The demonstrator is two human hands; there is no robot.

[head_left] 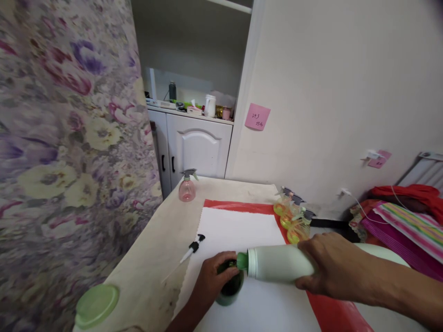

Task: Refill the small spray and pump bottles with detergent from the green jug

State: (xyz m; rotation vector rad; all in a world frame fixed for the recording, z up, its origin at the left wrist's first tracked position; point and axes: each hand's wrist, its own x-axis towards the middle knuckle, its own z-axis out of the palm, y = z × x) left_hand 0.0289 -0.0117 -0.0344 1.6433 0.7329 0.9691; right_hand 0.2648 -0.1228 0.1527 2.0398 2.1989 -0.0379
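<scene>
Head view: the right hand (332,267) wraps a white bottle (277,263), tipped sideways, spout at a dark green container (230,289) gripped by the left hand (212,281) on the near surface (155,249); contents hidden. A pump (193,248) lies left; a pink sprayer (187,186) stands far left, yellow sprayers (292,221) far right.

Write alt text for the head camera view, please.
The right hand tips a white plastic bottle sideways, its green neck at a small dark green container held by the left hand. Both are over a white sheet on a beige table.
</scene>
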